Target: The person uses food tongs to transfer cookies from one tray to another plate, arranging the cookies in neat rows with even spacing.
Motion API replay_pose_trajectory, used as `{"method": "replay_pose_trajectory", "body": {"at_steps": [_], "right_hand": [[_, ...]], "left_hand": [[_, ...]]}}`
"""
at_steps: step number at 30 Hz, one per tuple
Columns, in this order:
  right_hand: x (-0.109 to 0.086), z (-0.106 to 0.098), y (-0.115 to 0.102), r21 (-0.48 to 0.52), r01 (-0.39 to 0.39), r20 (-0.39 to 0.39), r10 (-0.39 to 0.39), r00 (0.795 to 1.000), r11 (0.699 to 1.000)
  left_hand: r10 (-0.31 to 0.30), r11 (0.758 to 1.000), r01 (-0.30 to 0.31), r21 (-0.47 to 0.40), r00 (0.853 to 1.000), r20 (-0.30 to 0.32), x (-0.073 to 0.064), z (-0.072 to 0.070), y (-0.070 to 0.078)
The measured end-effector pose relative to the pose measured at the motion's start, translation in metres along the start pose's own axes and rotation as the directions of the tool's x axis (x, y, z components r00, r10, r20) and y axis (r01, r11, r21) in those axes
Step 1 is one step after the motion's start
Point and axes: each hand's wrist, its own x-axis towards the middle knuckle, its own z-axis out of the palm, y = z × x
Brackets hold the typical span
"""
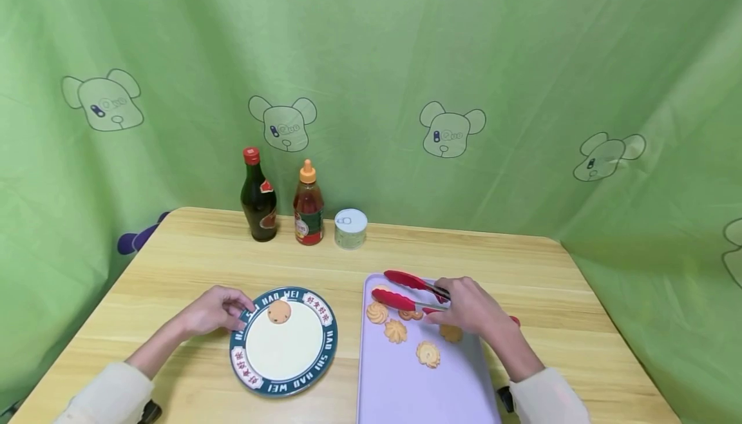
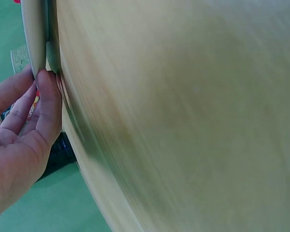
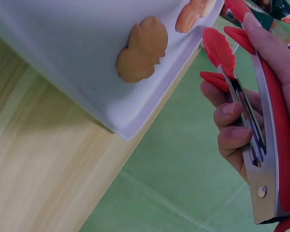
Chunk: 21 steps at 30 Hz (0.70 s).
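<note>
My left hand [image 1: 210, 312] pinches the left rim of a round plate [image 1: 284, 350] with a dark green lettered border. One round cookie [image 1: 279, 312] lies near the plate's upper edge. In the left wrist view, thumb and fingers [image 2: 49, 99] hold the plate's edge from both sides. My right hand [image 1: 472, 307] grips metal tongs [image 3: 268, 145] with red handles and red scalloped tips. The tong tips stand apart over the far end of a lilac tray [image 1: 426, 395], with nothing seen between them. Several cookies [image 1: 396, 331] lie on the tray, some partly hidden by the tongs.
Along the table's back stand a dark bottle with a red cap [image 1: 259, 202], a sauce bottle with an orange cap [image 1: 308, 208] and a low can [image 1: 350, 229]. A green curtain [image 1: 371, 76] hangs behind the wooden table [image 1: 191, 250].
</note>
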Motion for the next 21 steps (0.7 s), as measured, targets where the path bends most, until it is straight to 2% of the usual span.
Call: {"method": "replay_pose_trajectory", "body": {"at_steps": [12, 21], "right_hand": [[0.0062, -0.0031, -0.0005, -0.012, 0.0, 0.061, 0.001, 0.998, 1.0], [0.0052, -0.0008, -0.0037, -0.05, 0.027, 0.044, -0.025, 0.999, 0.998]], "left_hand": [[-0.005, 1.0, 0.005, -0.014, 1.0, 0.003, 0.0014, -0.0006, -0.001], [-0.013, 1.0, 0.013, -0.018, 1.0, 0.003, 0.0007, -0.0006, -0.0004]]}}
